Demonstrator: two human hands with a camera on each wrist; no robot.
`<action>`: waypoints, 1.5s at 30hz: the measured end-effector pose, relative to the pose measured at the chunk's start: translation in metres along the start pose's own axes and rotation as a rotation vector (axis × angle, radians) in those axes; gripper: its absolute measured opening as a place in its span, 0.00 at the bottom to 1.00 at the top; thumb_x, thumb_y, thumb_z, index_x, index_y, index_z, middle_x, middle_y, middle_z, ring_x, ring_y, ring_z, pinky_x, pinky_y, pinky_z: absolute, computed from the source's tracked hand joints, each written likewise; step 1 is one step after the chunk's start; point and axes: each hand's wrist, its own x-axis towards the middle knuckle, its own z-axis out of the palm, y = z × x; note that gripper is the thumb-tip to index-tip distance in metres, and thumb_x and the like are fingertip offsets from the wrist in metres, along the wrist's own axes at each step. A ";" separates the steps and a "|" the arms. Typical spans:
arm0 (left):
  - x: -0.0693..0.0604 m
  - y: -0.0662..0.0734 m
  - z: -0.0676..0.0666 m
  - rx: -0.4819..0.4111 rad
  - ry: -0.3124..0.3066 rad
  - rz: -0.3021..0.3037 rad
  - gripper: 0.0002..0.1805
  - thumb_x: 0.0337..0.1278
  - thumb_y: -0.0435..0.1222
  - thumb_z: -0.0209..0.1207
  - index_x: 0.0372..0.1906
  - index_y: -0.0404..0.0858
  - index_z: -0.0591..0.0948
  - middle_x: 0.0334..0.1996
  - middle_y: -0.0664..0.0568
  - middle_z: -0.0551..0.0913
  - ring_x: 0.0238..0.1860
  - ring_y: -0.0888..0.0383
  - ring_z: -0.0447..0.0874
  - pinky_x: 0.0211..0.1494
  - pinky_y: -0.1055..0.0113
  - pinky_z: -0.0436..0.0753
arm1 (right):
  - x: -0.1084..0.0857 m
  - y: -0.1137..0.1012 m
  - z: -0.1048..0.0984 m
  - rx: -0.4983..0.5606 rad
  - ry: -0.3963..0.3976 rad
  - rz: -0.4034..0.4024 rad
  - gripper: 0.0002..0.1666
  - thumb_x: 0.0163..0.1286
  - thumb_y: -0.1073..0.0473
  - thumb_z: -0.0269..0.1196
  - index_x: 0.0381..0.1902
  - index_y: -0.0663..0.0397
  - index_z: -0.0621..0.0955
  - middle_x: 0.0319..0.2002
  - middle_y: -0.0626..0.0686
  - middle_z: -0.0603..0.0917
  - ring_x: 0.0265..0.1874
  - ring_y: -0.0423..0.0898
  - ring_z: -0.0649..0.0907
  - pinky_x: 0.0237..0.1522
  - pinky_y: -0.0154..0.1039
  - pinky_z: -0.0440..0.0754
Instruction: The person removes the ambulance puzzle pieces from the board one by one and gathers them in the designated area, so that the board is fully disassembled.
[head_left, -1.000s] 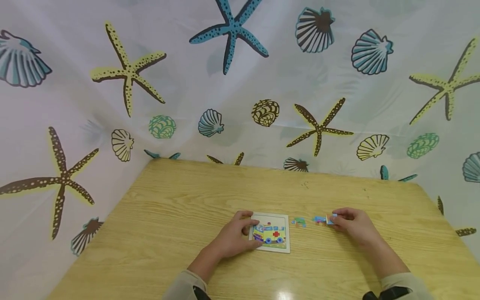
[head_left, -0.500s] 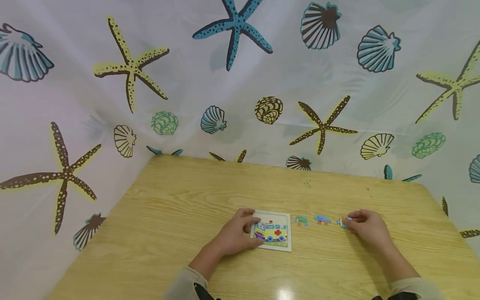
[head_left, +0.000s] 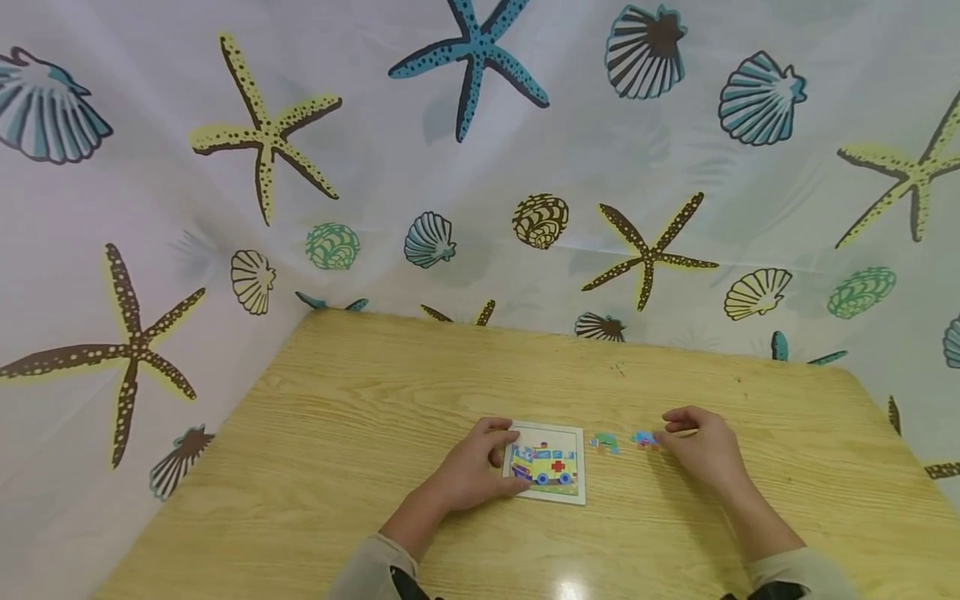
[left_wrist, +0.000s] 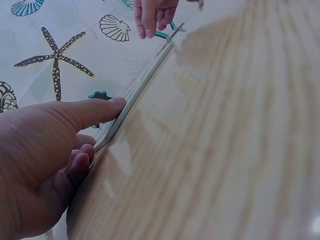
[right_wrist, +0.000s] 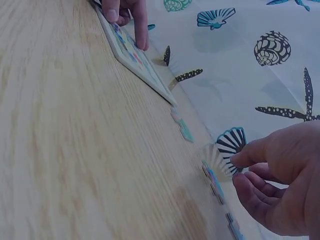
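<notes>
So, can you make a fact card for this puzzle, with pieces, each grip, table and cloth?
Puzzle board: shows a yellow van with a red cross
Loose: green piece, blue piece, another piece low in right wrist view
Left grip: holds the puzzle board's left side
Right grip: near blue piece, nothing seen in it
Table: light wood
Cloth: shells and starfish

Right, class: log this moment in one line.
Left hand: holds puzzle board | Right hand: empty, near blue piece | Table: three loose pieces

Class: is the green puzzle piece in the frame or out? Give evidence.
Out: the green puzzle piece lies on the table, beyond the rim of the frame, in both head and right wrist views.
</notes>
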 end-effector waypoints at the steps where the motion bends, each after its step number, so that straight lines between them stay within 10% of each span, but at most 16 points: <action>1: 0.000 0.000 0.000 -0.002 -0.001 0.001 0.42 0.51 0.47 0.74 0.69 0.33 0.73 0.72 0.47 0.64 0.38 0.61 0.70 0.46 0.66 0.69 | 0.001 -0.005 0.003 0.031 -0.018 -0.006 0.24 0.66 0.58 0.68 0.55 0.67 0.80 0.45 0.61 0.82 0.40 0.51 0.87 0.34 0.36 0.83; 14: -0.001 0.003 -0.001 -0.018 0.000 -0.012 0.41 0.51 0.46 0.74 0.68 0.33 0.73 0.72 0.47 0.64 0.39 0.61 0.70 0.44 0.68 0.69 | 0.006 -0.043 0.046 0.368 -0.263 -0.065 0.22 0.67 0.64 0.67 0.56 0.71 0.78 0.48 0.63 0.83 0.38 0.46 0.86 0.42 0.38 0.86; 26: 0.000 0.001 -0.001 -0.019 -0.005 0.000 0.41 0.51 0.47 0.74 0.68 0.33 0.73 0.71 0.47 0.65 0.42 0.61 0.72 0.45 0.67 0.70 | 0.004 -0.076 0.091 0.328 -0.439 -0.204 0.19 0.69 0.62 0.65 0.54 0.69 0.80 0.49 0.64 0.86 0.44 0.51 0.86 0.44 0.39 0.85; 45: 0.000 0.003 -0.002 -0.035 -0.003 -0.014 0.41 0.50 0.46 0.74 0.68 0.34 0.74 0.71 0.48 0.65 0.41 0.60 0.71 0.46 0.65 0.71 | 0.009 -0.073 0.107 0.300 -0.465 -0.226 0.12 0.71 0.66 0.61 0.51 0.65 0.81 0.47 0.60 0.86 0.37 0.43 0.85 0.38 0.34 0.83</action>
